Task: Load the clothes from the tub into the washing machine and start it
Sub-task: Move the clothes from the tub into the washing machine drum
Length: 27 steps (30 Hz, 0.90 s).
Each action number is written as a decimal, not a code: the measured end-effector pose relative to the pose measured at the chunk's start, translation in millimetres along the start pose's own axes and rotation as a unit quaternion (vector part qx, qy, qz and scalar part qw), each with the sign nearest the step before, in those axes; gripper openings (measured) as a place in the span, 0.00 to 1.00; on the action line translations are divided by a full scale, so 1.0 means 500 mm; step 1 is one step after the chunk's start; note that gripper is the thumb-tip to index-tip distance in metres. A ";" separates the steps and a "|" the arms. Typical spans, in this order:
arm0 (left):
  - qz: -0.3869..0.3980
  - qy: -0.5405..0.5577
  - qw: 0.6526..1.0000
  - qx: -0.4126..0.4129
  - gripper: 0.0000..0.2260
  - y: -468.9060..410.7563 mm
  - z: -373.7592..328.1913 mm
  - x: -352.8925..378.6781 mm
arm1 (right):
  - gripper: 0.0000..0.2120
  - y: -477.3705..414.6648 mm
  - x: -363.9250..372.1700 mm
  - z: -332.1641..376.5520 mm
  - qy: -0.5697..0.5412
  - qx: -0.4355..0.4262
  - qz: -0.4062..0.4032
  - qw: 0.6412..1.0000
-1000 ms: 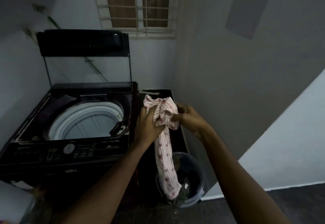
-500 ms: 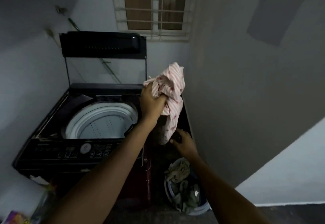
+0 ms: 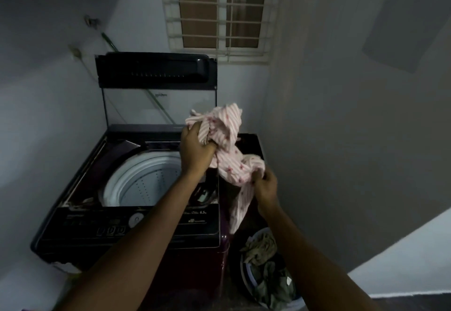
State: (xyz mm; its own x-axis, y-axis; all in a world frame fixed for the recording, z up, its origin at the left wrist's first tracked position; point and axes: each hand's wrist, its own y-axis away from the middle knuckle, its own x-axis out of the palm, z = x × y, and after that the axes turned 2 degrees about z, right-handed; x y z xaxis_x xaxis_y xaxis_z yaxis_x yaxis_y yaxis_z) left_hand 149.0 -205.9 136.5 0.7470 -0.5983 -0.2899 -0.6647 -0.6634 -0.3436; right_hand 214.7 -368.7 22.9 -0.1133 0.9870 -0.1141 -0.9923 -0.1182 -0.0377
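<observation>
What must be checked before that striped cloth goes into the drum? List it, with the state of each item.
1. Lid raised clear of the opening: ok.
2. Drum mouth free: ok in the part that shows; the left forearm hides its right side.
3. Grip on the striped cloth: ok. The left hand grips the bunched top and the right hand grips lower down.
4. Cloth above the drum: not ok. It is off to the right of the opening, with its loose end hanging beside the machine.
5. Tub emptied: not ok. Clothes lie in it.
6. Control panel powered: cannot tell, too dim.
</observation>
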 end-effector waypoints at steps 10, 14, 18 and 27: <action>0.023 -0.181 0.982 -0.039 0.23 -0.046 0.112 -0.028 | 0.13 -0.072 0.184 0.181 -0.050 -0.034 0.144 0.988; 0.007 -0.251 0.967 -0.033 0.23 -0.070 0.161 -0.076 | 0.16 -0.084 0.265 0.173 0.025 -0.113 0.210 0.971; 0.007 -0.283 0.959 -0.032 0.22 -0.080 0.224 -0.120 | 0.26 -0.085 0.349 0.123 0.134 -0.211 0.246 0.937; 0.069 -0.286 0.956 -0.014 0.18 -0.150 0.456 -0.207 | 0.23 -0.063 0.515 0.031 0.228 -0.177 0.316 0.904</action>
State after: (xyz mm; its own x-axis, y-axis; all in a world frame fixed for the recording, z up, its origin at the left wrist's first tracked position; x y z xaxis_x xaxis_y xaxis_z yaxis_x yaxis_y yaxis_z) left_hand 124.6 8.3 -11.3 0.5321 -0.3436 -0.7739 -0.7519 -0.6121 -0.2452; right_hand 215.9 -109.1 9.9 -0.5384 0.5729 -0.6179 -0.6495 -0.7494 -0.1289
